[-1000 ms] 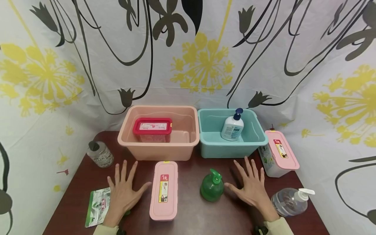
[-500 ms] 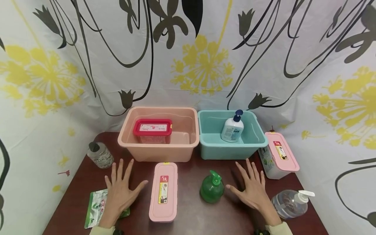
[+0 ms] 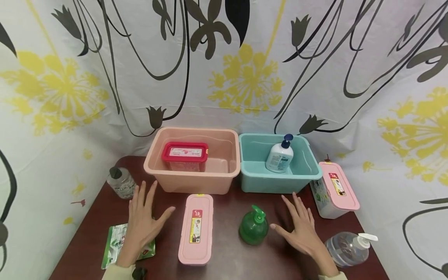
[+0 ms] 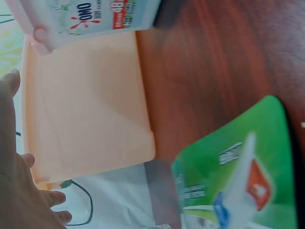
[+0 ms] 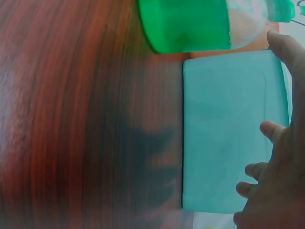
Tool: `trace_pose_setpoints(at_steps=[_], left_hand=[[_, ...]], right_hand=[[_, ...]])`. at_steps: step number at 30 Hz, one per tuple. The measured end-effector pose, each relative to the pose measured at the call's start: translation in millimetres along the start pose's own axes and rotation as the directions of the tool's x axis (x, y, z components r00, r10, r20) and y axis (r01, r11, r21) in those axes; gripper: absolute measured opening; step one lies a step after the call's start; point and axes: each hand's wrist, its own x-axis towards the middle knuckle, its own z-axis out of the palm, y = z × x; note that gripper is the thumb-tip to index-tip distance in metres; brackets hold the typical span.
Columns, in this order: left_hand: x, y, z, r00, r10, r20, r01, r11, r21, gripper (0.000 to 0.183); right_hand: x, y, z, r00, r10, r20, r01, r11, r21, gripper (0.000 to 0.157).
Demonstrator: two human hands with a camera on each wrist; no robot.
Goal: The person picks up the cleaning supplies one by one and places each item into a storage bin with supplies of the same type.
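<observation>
My left hand [image 3: 142, 223] hovers with fingers spread, holding nothing, over a green and white pouch [image 3: 113, 241] and left of a pink-lidded box [image 3: 196, 229]. In the left wrist view the pouch [image 4: 238, 176] lies below the hand, and the box's side [image 4: 95, 16] carries an OMO label. My right hand [image 3: 299, 229] is likewise spread and holds nothing. Its thumb points toward a green pump bottle [image 3: 253, 227], which stands just left of it. The right wrist view has the green bottle [image 5: 190, 24] at the top and the fingers in front of a teal bin.
A peach bin [image 3: 192, 182] at the back holds a red-lidded box [image 3: 184, 155]. Beside it, the teal bin [image 3: 280, 182] holds a white pump bottle [image 3: 280, 157]. A second pink-lidded box [image 3: 336, 190] and a clear pump bottle [image 3: 348, 249] stand right; a dark-capped bottle [image 3: 121, 182] stands left.
The left hand has shifted a little left and up, uncovering more of the pouch. The right hand stays nearly in place, its fingers slightly closer together. The head view has shifted slightly.
</observation>
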Motion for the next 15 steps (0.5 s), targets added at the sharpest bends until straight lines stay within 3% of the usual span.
trace_pose_setpoints(at_steps=[7,15], left_hand=[[9.3,8.9,-12.6,0.998,-0.020,-0.056,0.018,0.999,-0.032,0.099],[22.3,16.9,-22.6,0.993,0.029,-0.113,-0.037,0.997,-0.072,0.099]], right_hand=[[0,-8,-1.9,0.999,-0.013,0.037,0.010,0.995,0.102,0.090],[1,-20,-3.6,0.994,-0.056,0.091,0.037,0.980,0.197,0.088]])
